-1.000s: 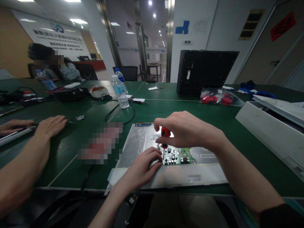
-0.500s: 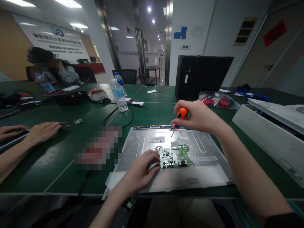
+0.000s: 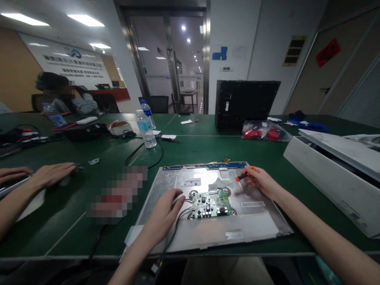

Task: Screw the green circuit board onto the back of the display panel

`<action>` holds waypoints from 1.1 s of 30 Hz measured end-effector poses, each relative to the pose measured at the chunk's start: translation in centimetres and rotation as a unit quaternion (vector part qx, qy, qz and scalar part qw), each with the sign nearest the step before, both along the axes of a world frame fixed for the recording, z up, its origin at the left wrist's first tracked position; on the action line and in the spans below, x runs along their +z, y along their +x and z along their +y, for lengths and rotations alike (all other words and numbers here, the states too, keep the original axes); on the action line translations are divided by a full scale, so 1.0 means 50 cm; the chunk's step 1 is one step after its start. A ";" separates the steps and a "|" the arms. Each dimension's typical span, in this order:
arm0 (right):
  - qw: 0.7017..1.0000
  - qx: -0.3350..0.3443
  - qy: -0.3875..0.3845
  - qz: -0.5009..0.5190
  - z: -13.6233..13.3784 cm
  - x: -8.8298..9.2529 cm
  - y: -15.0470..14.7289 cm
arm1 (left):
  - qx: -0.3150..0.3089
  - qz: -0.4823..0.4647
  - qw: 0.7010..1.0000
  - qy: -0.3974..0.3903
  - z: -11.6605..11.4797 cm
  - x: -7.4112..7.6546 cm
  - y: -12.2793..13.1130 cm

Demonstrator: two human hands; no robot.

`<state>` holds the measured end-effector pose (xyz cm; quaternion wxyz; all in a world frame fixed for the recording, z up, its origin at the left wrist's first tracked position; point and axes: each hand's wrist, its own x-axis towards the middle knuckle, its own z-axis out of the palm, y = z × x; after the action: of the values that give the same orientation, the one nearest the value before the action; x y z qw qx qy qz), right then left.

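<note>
A small green circuit board point(image 3: 209, 206) lies on the silver metal back of a flat display panel point(image 3: 175, 180). My right hand point(image 3: 261, 181) grips an orange and black screwdriver point(image 3: 244, 173), now slanted low. Its thin shaft points down-left, the tip by the board's upper edge near a flat ribbon connector point(image 3: 213, 188); whether the tip touches is too small to tell. Left of the board, my left hand point(image 3: 163, 211) rests over the panel, fingers loosely bent with a gap to the thumb. Dark cables point(image 3: 177, 227) run from the board's left side close beside that hand.
A co-worker's hands point(image 3: 55, 174) are at the left. Two water bottles point(image 3: 146, 130) stand beyond the panel, near a black cable. A black monitor point(image 3: 247, 103), a bag with red items point(image 3: 264, 132) and a large white casing point(image 3: 332, 190) occupy the far and right sides.
My right hand has lowered and shifted right, tilting the screwdriver from upright to slanted. My left hand has drawn back leftward from the board's edge. The camera view has shifted slightly.
</note>
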<state>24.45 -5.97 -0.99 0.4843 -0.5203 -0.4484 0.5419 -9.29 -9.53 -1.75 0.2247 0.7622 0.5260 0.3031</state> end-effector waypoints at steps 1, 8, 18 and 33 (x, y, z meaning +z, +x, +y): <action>1.000 -0.010 0.000 0.002 -0.006 -0.010 -0.003 | 0.001 0.005 1.000 -0.002 0.004 -0.001 -0.002; 0.994 -0.096 0.043 0.023 -0.005 -0.048 -0.035 | 0.005 0.052 0.999 -0.010 0.028 -0.004 -0.017; 0.986 -0.138 0.062 0.068 0.008 -0.048 -0.066 | 0.020 0.221 0.975 -0.032 0.052 0.048 -0.001; 0.983 -0.144 0.070 0.093 0.010 -0.047 -0.068 | 0.007 0.358 0.933 -0.030 0.147 0.085 0.089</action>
<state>21.07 -5.46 -3.35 0.6325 -0.4914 -0.3583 0.4796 -4.81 -2.16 2.50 0.0425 0.8091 0.5861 -0.0045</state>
